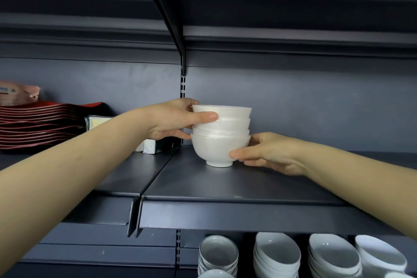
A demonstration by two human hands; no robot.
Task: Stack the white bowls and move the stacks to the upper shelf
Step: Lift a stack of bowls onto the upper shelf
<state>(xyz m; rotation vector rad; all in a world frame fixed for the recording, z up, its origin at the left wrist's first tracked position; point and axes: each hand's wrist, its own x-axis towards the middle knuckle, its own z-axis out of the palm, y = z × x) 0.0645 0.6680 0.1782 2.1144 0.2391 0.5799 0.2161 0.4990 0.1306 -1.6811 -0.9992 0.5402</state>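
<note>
**Both hands on a bowl stack at the upper shelf**

Head view — watching from my remote station, I see the stack of white bowls [221, 135] standing upright on the dark upper shelf [225, 189]. Its foot meets the shelf surface as far as I can tell. Several bowls are nested in it, rims showing one above another.

The left hand [169, 121] grips the top of the stack. Its thumb [203, 117] lies across the near wall of the upper bowls, and the other fingers curl over the rim on the far side. The right hand [268, 153] holds the lowest bowl. Its thumb [237, 154] presses the wall just above the foot, and its fingers wrap round the far side under the rim. The stack sits clamped between the two sets of fingers, the left ones high and the right ones low.

Just behind the left wrist lie tissue packs [153, 146]. Farther out beyond that wrist sits a pile of red trays [45, 126] with a pink packet [18, 95] on top.

Below both forearms, on the lower shelf, lower bowl stacks [277, 253] stand in a row — well apart from either hand's fingers.
</note>
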